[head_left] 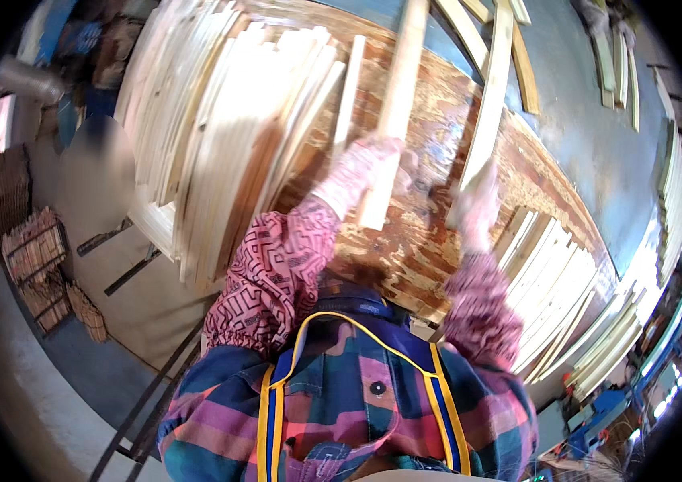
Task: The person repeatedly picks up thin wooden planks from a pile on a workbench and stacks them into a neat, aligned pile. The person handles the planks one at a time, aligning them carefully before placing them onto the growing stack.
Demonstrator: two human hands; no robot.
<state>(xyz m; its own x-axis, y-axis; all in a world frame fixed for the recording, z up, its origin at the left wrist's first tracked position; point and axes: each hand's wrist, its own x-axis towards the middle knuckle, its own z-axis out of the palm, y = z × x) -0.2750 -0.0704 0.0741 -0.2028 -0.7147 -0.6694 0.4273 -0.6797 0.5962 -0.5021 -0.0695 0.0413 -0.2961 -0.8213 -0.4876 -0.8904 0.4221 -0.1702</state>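
Observation:
My left hand (366,170), in a pale glove, is closed round a light wooden slat (403,88) that runs away from me over the worn wooden bench top (405,253). The slat's near end pokes out below the fingers. Further right, my right hand (477,202) grips the lower end of a second wooden slat (492,104), somewhat blurred by motion. Both slats point toward the far edge of the bench. A thinner strip (349,92) lies just left of my left hand. Patterned pink sleeve covers reach over both forearms.
A large stack of pale slats (224,128) fills the bench's left side, and a smaller stack (546,265) lies by my right forearm. Several loose slats (526,72) cross at the far side on a blue-grey surface (574,153). Bundled wood (35,249) sits on the floor at left.

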